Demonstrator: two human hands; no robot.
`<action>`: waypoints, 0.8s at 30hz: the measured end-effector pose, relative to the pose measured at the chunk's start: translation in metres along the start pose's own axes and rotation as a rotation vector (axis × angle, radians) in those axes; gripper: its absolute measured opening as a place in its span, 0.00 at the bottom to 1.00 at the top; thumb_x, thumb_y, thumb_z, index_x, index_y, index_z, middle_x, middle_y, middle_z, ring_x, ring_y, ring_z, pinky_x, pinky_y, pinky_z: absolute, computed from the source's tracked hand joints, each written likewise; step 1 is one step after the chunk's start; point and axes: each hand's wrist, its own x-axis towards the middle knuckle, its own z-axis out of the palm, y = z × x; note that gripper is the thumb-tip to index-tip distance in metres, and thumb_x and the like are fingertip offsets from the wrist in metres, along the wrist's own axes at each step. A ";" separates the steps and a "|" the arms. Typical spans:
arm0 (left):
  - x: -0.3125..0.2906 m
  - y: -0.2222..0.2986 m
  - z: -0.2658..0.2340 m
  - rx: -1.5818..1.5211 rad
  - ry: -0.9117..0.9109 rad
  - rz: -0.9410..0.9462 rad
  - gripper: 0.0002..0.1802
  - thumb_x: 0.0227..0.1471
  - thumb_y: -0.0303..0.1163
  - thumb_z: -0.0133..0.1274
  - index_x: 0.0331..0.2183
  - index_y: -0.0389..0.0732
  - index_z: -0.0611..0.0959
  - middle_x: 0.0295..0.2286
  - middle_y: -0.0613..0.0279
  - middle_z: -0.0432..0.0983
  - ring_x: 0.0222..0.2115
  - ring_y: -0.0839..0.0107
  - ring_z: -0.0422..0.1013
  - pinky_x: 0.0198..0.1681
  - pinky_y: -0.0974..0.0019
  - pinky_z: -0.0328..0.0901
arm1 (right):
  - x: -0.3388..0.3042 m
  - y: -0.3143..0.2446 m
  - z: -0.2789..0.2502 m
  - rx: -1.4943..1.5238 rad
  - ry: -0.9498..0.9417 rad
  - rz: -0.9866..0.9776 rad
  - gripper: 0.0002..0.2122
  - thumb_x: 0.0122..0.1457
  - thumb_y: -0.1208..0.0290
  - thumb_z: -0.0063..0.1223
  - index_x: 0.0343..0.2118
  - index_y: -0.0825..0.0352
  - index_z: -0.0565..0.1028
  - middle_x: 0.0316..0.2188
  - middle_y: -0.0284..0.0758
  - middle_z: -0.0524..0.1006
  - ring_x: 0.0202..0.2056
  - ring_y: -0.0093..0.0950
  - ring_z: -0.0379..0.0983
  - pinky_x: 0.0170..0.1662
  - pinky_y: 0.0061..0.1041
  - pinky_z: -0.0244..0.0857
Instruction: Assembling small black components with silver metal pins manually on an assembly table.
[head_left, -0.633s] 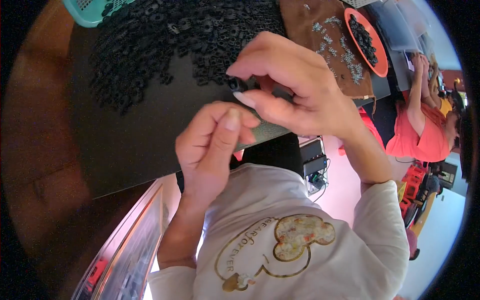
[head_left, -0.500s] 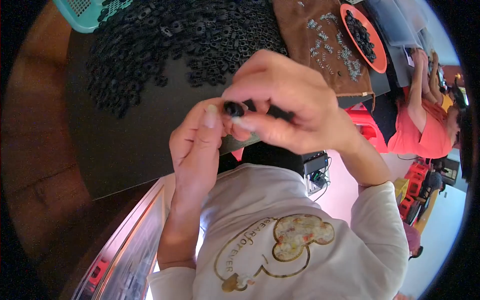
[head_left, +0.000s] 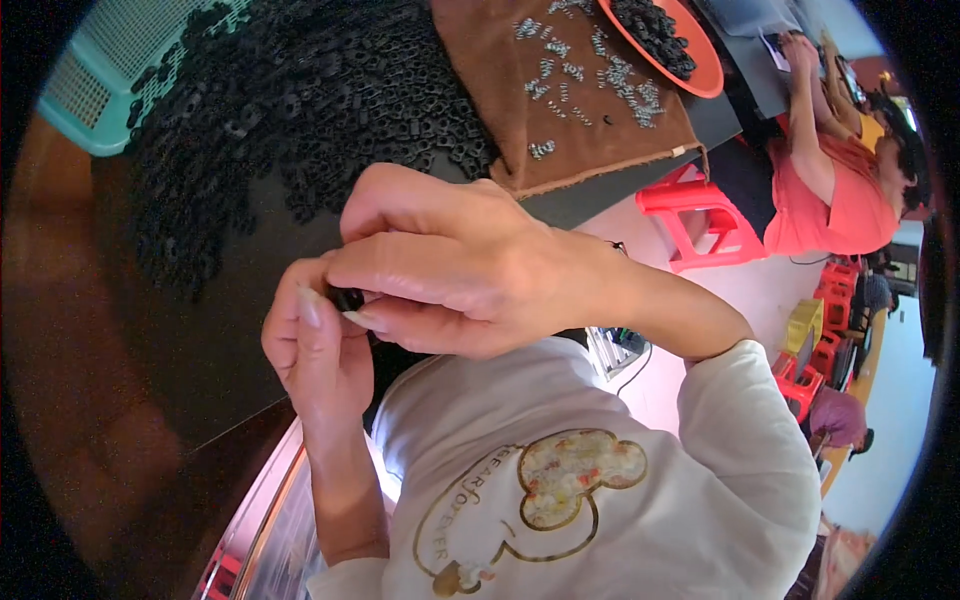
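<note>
Black small part [head_left: 347, 298], barely showing between the fingertips, is pinched from both sides by the left hand [head_left: 318, 345] and the right hand [head_left: 450, 268], held above the near edge of the dark table [head_left: 200, 330] in front of the person's white shirt [head_left: 600, 480]; the right hand covers most of it, so its shape cannot be told. Farther off lies a heap of black parts [head_left: 300, 100], with a teal basket [head_left: 85, 90] at far left, and to the right a brown cloth [head_left: 570, 110] strewn with small metal springs [head_left: 560, 70] and an orange dish [head_left: 690, 70] of black pieces. At far right another person in a coral top [head_left: 830, 190] sits near a red stool [head_left: 700, 220].
</note>
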 end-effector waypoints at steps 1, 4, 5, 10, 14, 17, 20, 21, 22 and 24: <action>0.000 0.004 0.003 -0.016 -0.040 -0.037 0.15 0.61 0.37 0.46 0.35 0.32 0.74 0.30 0.59 0.71 0.26 0.76 0.65 0.29 0.74 0.61 | -0.001 0.000 -0.003 -0.007 0.003 0.005 0.13 0.50 0.71 0.58 0.39 0.66 0.75 0.32 0.37 0.67 0.26 0.35 0.71 0.22 0.32 0.67; 0.001 0.004 0.003 -0.008 -0.110 -0.056 0.14 0.60 0.36 0.46 0.35 0.32 0.74 0.30 0.56 0.71 0.25 0.76 0.64 0.28 0.74 0.60 | -0.002 0.000 -0.013 0.015 -0.031 -0.020 0.13 0.49 0.75 0.61 0.38 0.71 0.76 0.32 0.39 0.71 0.24 0.30 0.71 0.25 0.25 0.66; 0.002 0.005 0.002 0.009 -0.150 -0.037 0.14 0.59 0.36 0.47 0.35 0.32 0.74 0.30 0.55 0.72 0.25 0.76 0.64 0.27 0.75 0.60 | -0.005 0.000 -0.019 -0.012 -0.020 -0.033 0.13 0.49 0.75 0.61 0.38 0.71 0.76 0.32 0.39 0.72 0.24 0.30 0.71 0.25 0.25 0.66; 0.004 0.006 -0.001 0.001 -0.148 -0.074 0.13 0.57 0.34 0.48 0.32 0.32 0.74 0.27 0.51 0.73 0.21 0.76 0.63 0.24 0.75 0.60 | -0.008 0.007 -0.065 -0.182 0.047 0.137 0.05 0.54 0.75 0.55 0.30 0.70 0.74 0.23 0.38 0.71 0.23 0.32 0.70 0.26 0.28 0.64; 0.003 0.006 -0.001 -0.005 -0.189 -0.062 0.12 0.57 0.33 0.48 0.30 0.32 0.75 0.26 0.51 0.73 0.21 0.77 0.63 0.23 0.75 0.60 | -0.016 0.006 -0.078 -0.031 0.092 0.422 0.02 0.54 0.79 0.53 0.30 0.71 0.74 0.23 0.39 0.71 0.26 0.34 0.71 0.28 0.29 0.64; 0.002 0.005 -0.002 -0.020 -0.196 -0.055 0.11 0.56 0.32 0.47 0.29 0.32 0.75 0.25 0.51 0.73 0.21 0.77 0.63 0.23 0.75 0.60 | -0.016 0.019 -0.074 -0.283 -0.101 0.114 0.06 0.50 0.80 0.53 0.32 0.70 0.73 0.25 0.40 0.69 0.27 0.40 0.70 0.28 0.34 0.65; 0.002 0.008 -0.002 -0.016 -0.188 -0.062 0.10 0.56 0.30 0.46 0.29 0.32 0.74 0.25 0.51 0.73 0.21 0.77 0.63 0.24 0.75 0.59 | -0.012 0.016 -0.057 -0.397 -0.286 0.145 0.09 0.50 0.81 0.54 0.35 0.69 0.73 0.31 0.37 0.71 0.29 0.37 0.72 0.30 0.32 0.66; 0.003 0.008 -0.001 -0.008 -0.181 -0.072 0.10 0.56 0.29 0.46 0.28 0.32 0.74 0.25 0.51 0.73 0.21 0.77 0.63 0.24 0.75 0.59 | -0.007 0.016 -0.052 -0.398 -0.286 0.144 0.09 0.50 0.81 0.54 0.35 0.69 0.73 0.31 0.37 0.71 0.29 0.37 0.72 0.30 0.32 0.66; 0.003 0.008 -0.001 -0.008 -0.182 -0.071 0.10 0.56 0.29 0.46 0.28 0.32 0.74 0.25 0.51 0.73 0.21 0.77 0.63 0.24 0.75 0.59 | -0.003 0.014 -0.047 -0.474 -0.319 0.126 0.06 0.48 0.79 0.53 0.31 0.70 0.72 0.29 0.38 0.70 0.28 0.38 0.72 0.28 0.34 0.68; 0.003 0.008 -0.001 -0.027 -0.148 -0.085 0.09 0.56 0.29 0.45 0.28 0.32 0.74 0.25 0.52 0.72 0.21 0.77 0.62 0.24 0.75 0.59 | 0.007 0.013 -0.039 -0.636 -0.425 0.066 0.06 0.46 0.75 0.52 0.27 0.71 0.72 0.27 0.40 0.71 0.29 0.38 0.75 0.26 0.34 0.71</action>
